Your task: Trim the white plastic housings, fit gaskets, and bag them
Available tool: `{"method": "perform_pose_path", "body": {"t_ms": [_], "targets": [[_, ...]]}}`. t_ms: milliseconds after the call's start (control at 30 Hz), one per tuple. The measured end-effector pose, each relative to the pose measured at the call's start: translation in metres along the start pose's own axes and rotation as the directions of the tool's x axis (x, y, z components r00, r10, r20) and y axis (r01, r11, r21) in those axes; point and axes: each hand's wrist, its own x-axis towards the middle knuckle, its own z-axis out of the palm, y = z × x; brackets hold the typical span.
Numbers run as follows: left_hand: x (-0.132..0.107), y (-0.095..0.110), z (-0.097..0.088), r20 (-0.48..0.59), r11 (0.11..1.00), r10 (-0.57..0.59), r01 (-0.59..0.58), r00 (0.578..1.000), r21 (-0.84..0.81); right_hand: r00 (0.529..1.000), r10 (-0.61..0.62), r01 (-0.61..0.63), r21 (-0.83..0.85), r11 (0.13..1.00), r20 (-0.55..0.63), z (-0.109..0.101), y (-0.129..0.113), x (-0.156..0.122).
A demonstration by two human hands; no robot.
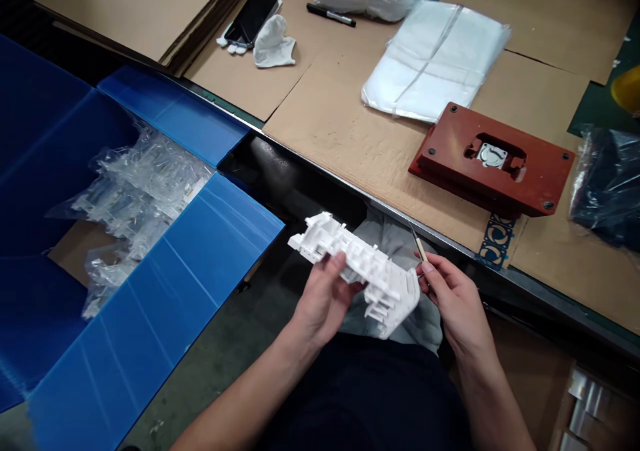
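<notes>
My left hand (325, 297) grips a white moulded plastic part (367, 271), a ribbed, many-walled piece, from below and at its near edge. My right hand (453, 301) lies just right of the part and pinches a slim tool with a pale wooden handle (420, 245). The tool's tip is hidden, and its handle stands close to the part's right end. A grey cloth (395, 251) lies on my lap beneath the part.
To the left stands a blue corrugated plastic bin (150, 291) holding clear bagged parts (140, 197). Beyond a metal table edge (380, 204), cardboard holds a red metal fixture (493, 157), white plastic bags (433, 61), a phone (251, 19), white gloves (273, 43) and a marker (331, 15).
</notes>
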Motion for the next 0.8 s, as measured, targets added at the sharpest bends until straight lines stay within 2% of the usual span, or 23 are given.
{"method": "perform_pose_path", "body": {"t_ms": [67,133,167,367,500,633,800], "targets": [[0.007,0.003,0.005,-0.028,0.957,-0.187,0.175,0.982,-0.231,1.000,-0.002,0.002,-0.003,1.000,-0.008,0.000,0.000,0.000],[0.010,0.007,0.008,0.005,0.880,-0.334,0.314,0.943,-0.357,1.000,-0.006,0.006,-0.017,1.000,-0.013,0.000,-0.001,0.000],[0.011,0.009,0.009,0.015,0.855,-0.366,0.343,0.930,-0.389,1.000,-0.009,0.008,-0.024,1.000,-0.016,0.000,-0.001,0.000],[0.006,0.008,0.005,0.055,0.866,-0.321,0.317,0.945,-0.386,0.999,-0.010,0.009,-0.028,1.000,-0.031,-0.001,0.000,0.000],[0.003,0.003,-0.002,0.077,0.886,-0.320,0.327,0.944,-0.330,1.000,-0.006,0.005,-0.026,1.000,-0.017,0.000,0.000,0.000],[-0.001,0.001,-0.003,0.103,0.922,-0.272,0.290,0.957,-0.257,1.000,-0.008,0.008,-0.022,1.000,-0.011,0.000,0.002,0.001],[-0.004,0.001,0.001,0.061,0.901,-0.279,0.283,0.958,-0.329,1.000,-0.006,0.005,-0.010,1.000,-0.023,-0.001,0.003,0.001]]}}
